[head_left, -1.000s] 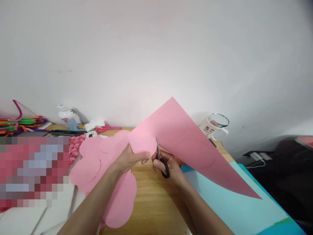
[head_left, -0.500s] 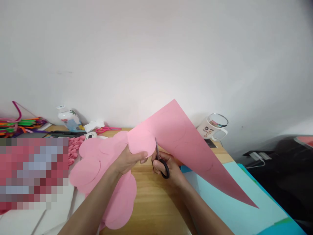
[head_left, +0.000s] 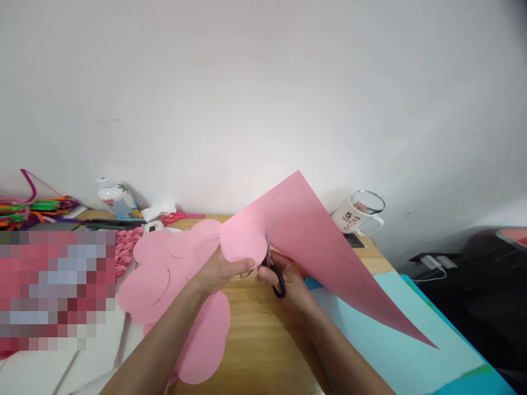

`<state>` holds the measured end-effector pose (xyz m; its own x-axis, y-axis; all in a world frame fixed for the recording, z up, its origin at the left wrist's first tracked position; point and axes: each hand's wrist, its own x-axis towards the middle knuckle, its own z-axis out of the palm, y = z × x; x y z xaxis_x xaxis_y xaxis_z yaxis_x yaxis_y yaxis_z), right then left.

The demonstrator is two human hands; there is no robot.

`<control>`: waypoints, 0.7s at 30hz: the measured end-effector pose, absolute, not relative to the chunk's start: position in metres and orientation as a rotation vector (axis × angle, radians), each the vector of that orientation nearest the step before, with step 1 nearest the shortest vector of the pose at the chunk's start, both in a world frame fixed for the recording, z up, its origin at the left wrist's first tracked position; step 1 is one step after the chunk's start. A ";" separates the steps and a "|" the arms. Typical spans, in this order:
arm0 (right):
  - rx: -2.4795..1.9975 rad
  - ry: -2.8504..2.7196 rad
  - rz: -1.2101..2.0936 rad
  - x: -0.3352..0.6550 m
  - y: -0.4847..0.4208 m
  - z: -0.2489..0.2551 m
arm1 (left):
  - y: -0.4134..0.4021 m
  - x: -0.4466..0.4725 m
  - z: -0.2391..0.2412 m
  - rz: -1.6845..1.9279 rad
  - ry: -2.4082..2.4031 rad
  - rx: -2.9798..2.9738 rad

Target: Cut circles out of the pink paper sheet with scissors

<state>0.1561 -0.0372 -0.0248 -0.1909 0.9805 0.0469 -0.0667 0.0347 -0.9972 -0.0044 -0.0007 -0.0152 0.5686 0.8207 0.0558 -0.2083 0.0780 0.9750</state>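
1. The pink sheet (head_left: 313,236) was held up above the middle of the desk (head_left: 251,340), one corner pointing up toward the wall (head_left: 263,99) and a long point stretching right, over a pale blue sheet (head_left: 379,340). Faint curved lines marked it.
2. The left hand (head_left: 224,271) pinched a rounded part of the pink sheet, thumb on top and fingers underneath, mostly hidden.
3. The right hand (head_left: 288,280) had its fingers curled around the black-handled scissors (head_left: 279,282), whose blades pointed up beside that rounded part; how far apart the blades were, I could not tell.
4. Pink cut-outs (head_left: 201,351) with rounded edges lay overlapping on the desk, left of centre and partly behind the left forearm.
5. The desk was light wood with visible grain, bare between the forearms. The pale blue sheet lay along its right side.
6. Along the back stood a white mug (head_left: 354,214) with dark lettering, on the right, and a white bottle (head_left: 117,197) on the left. Between them lay a crumpled tissue (head_left: 158,210) and pink scissors (head_left: 181,218). Coloured sticks (head_left: 45,206) were bunched at far left.
7. The wall behind was plain and pale, brightest near the middle. At right, white plugs (head_left: 436,262) with a cable showed against a dark area.
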 end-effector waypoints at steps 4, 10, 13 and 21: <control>-1.028 -1.312 1.360 0.156 -0.037 -0.026 | -0.001 -0.005 -0.012 0.846 0.613 1.285; -0.925 -1.236 1.438 0.155 -0.036 -0.030 | 0.001 -0.005 -0.010 0.861 0.565 1.320; -0.902 -1.222 1.453 0.155 -0.035 -0.033 | 0.002 -0.006 -0.010 0.874 0.561 1.310; -0.881 -1.268 1.436 0.159 -0.035 -0.041 | 0.000 -0.006 -0.005 0.873 0.537 1.256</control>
